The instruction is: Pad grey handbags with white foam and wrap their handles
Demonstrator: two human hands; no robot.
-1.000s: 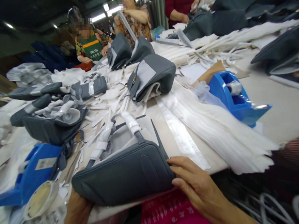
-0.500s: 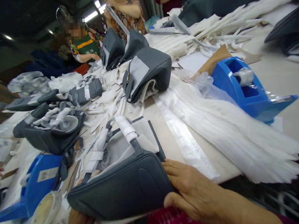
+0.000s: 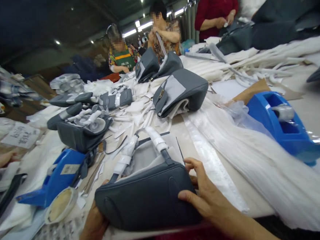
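A dark blue-grey handbag [image 3: 149, 201] stands at the table's near edge, its handles wrapped in white padding and its open top showing pale stuffing. My left hand [image 3: 97, 221] grips its left end, with the fingers mostly hidden behind the bag. At the right end, my right hand [image 3: 209, 193] has its thumb on the front panel and its fingers bent around the side edge. Beyond the bag lie a strip of clear plastic [image 3: 212, 160] and a sheaf of white foam sheets [image 3: 250, 157].
Blue tape dispensers stand left [image 3: 56, 174] and right [image 3: 283, 126]. A tape roll [image 3: 61, 203] lies near the left one. More handbags [image 3: 185, 89] and white wrapping scraps cover the table further back. Co-workers [image 3: 167, 31] work across it; another person's hand [image 3: 1, 164] shows at left.
The view has swung left and up, so the scene sits further right. The handbag stays between my hands and looks more level. My right fingers are more bent and raised at its edge.
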